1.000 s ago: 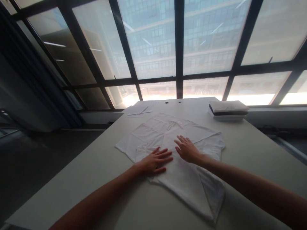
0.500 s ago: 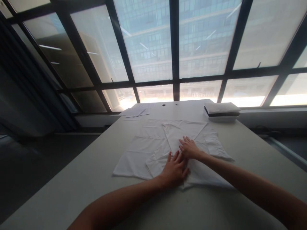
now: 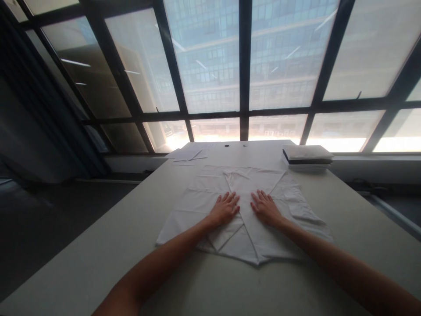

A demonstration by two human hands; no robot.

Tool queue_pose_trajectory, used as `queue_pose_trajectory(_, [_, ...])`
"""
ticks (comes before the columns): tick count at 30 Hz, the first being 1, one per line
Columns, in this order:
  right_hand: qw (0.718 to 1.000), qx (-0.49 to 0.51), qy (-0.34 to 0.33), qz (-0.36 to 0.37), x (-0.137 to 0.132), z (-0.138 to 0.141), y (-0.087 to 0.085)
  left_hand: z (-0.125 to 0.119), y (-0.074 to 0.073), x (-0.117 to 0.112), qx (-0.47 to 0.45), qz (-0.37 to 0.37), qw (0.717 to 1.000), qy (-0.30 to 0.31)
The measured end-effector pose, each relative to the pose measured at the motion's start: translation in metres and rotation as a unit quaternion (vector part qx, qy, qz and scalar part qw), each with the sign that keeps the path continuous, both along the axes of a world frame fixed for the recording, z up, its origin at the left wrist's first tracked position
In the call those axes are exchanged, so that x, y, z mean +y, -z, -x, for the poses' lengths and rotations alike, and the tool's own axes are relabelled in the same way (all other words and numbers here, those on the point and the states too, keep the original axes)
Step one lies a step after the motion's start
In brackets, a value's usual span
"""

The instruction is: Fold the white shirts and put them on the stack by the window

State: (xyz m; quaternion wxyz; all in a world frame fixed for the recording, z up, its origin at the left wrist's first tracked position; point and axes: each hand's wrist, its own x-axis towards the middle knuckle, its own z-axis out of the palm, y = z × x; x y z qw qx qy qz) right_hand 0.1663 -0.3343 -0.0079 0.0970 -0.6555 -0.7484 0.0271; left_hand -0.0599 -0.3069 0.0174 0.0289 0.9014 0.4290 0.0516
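Observation:
A white cloth garment [image 3: 246, 237] lies spread on the table, with folded layers, creases and a pointed lower edge near me. Its exact kind I cannot make out. My left hand [image 3: 224, 208] rests flat on the left-middle of the fabric, fingers spread. To the right, my right hand [image 3: 265, 208] also lies flat on the cloth with its fingers apart. A narrow strip of fabric shows between the two hands. Neither hand grips anything.
The white table [image 3: 131, 237] extends to a large window [image 3: 210, 66]. Loose paper sheets [image 3: 187, 154] lie at the far left, and a stack of white and dark folded items [image 3: 307, 158] sits at the far right. A dark curtain [image 3: 39, 101] hangs at left.
My hands were close together at the cloth's middle and have moved apart; the left one went left and farther from me. The fabric's near part looks flatter and more spread out.

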Motion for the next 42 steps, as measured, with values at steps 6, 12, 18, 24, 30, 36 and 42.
queue_pose_trajectory(6, [1.0, -0.009, -0.006, 0.007, 0.002, 0.007, -0.001, 0.013, 0.013, 0.006, -0.007, -0.015, 1.0, 0.003])
queue_pose_trajectory(12, [1.0, 0.001, -0.02, 0.01, 0.008, 0.027, -0.005, 0.032, 0.014, 0.012, 0.0, -0.016, 1.0, -0.014])
queue_pose_trajectory(18, [0.997, 0.012, -0.072, 0.003, 0.009, 0.023, -0.008, 0.039, 0.013, 0.017, 0.014, 0.006, 1.0, -0.018])
queue_pose_trajectory(24, [0.992, 0.018, -0.125, 0.008, -0.003, -0.01, -0.007, 0.087, 0.008, 0.026, 0.003, 0.037, 0.999, -0.005])
queue_pose_trajectory(30, [0.986, 0.036, -0.163, 0.002, -0.03, -0.042, -0.009, 0.158, 0.005, 0.025, -0.051, 0.007, 0.998, 0.021])
queue_pose_trajectory(36, [0.968, 0.047, -0.247, 0.01, -0.074, -0.07, -0.022, 0.216, 0.001, 0.008, -0.063, 0.003, 0.998, 0.007])
queue_pose_trajectory(42, [0.964, 0.056, -0.26, -0.027, -0.117, -0.106, -0.02, 0.274, -0.004, -0.026, -0.04, 0.021, 0.999, -0.028])
